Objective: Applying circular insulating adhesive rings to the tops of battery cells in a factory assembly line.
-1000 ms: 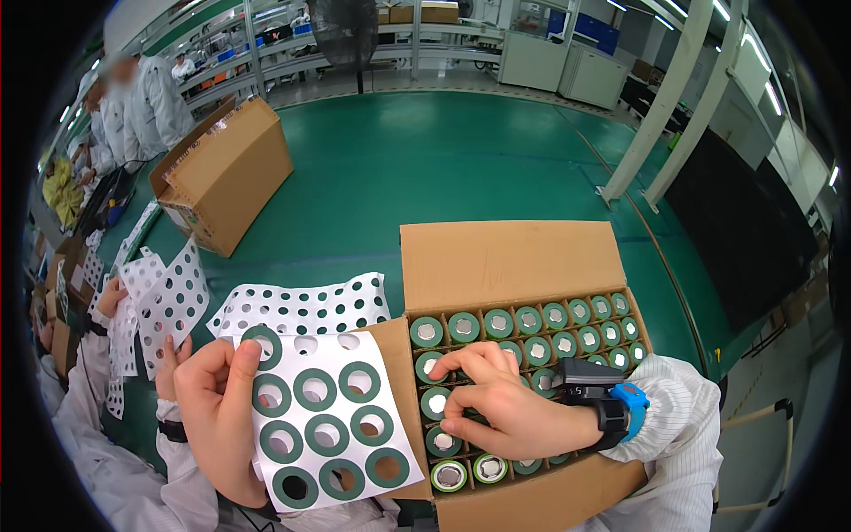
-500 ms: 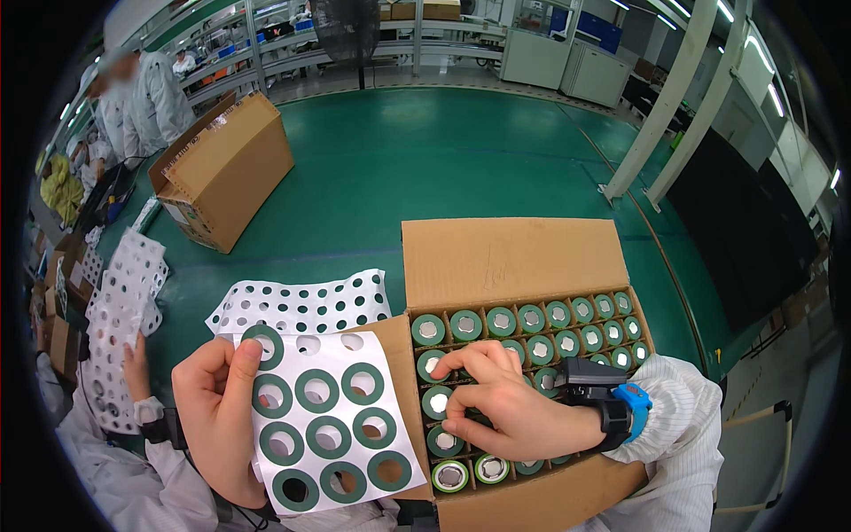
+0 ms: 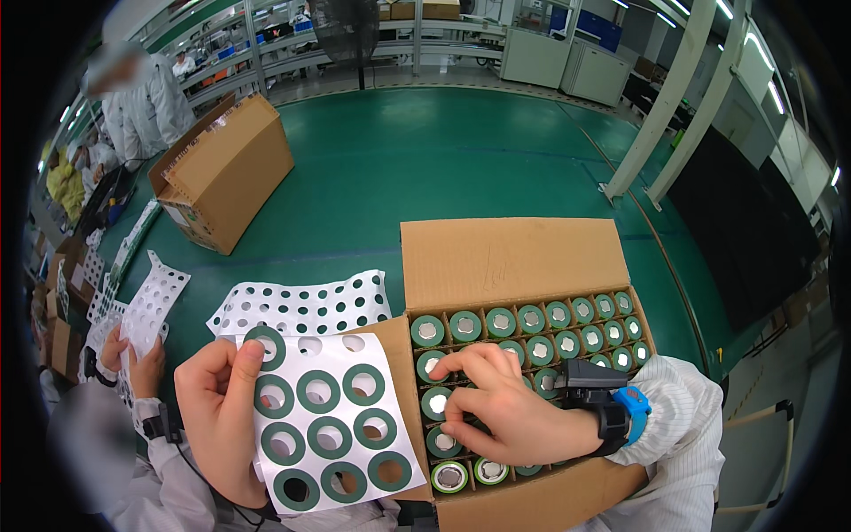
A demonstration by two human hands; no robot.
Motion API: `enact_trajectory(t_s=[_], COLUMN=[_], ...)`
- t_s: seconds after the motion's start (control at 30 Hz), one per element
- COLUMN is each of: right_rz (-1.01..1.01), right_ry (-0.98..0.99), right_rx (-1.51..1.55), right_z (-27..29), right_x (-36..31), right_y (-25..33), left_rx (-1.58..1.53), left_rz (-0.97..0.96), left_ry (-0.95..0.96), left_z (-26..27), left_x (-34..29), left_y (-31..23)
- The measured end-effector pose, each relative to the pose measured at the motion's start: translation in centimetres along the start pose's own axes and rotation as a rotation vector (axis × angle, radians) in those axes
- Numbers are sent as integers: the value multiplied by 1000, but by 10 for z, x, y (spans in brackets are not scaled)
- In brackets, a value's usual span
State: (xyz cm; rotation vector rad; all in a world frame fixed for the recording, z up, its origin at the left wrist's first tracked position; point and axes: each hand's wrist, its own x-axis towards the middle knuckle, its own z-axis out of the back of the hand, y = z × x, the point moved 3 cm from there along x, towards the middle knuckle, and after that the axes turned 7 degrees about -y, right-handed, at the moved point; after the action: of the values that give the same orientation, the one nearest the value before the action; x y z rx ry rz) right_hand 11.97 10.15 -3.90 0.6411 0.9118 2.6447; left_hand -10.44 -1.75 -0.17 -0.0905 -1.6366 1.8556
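My left hand [image 3: 220, 412] pinches the upper left edge of a white sheet [image 3: 346, 410] between thumb and fingers. Several green ring stickers [image 3: 301, 392] sit on it in rows, and one ring lies by my thumb. To the right, an open cardboard box [image 3: 510, 257] holds rows of upright cylindrical battery cells [image 3: 465, 326] in a divider grid. Most cells have green tops; two at the near left show lighter rims. My right hand [image 3: 514, 403] hovers over the left columns, index finger and thumb apart, tips at the cells' tops. Its palm hides several cells.
Beyond the sheet lies a white hole-punched backing sheet [image 3: 292, 301] on the green surface. A large cardboard carton [image 3: 226, 168] stands at the far left. At left, a co-worker's hands [image 3: 142, 359] hold another punched sheet [image 3: 158, 301]. White posts [image 3: 660, 106] rise at the far right.
My hands have barely moved. At left, the co-worker's punched sheet has shifted and both their hands now show on it. The person standing at the far left has turned or leaned slightly.
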Motion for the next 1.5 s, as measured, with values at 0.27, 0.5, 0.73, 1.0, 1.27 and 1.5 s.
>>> enact_trajectory(t_s=[0.27, 0.5, 0.73, 1.0, 1.27, 1.5], right_rz=[84, 190, 593, 636, 699, 497], right_ry=[-64, -144, 180, 65, 119, 218], right_rx=[-121, -132, -113, -433, -428, 464], right_z=[-3, 12, -6, 1, 15, 26], right_x=[6, 7, -21, -29, -29, -56], right_y=[9, 4, 22, 31, 46, 89], left_rx=[-10, 21, 25, -140, -297, 2], left_rz=[52, -109, -369, -113, 161, -77], left_ry=[27, 18, -326, -96, 31, 90], left_z=[5, 5, 64, 84, 91, 13], left_x=[2, -4, -52, -149, -216, -228], left_y=[-6, -9, -36, -65, -50, -71])
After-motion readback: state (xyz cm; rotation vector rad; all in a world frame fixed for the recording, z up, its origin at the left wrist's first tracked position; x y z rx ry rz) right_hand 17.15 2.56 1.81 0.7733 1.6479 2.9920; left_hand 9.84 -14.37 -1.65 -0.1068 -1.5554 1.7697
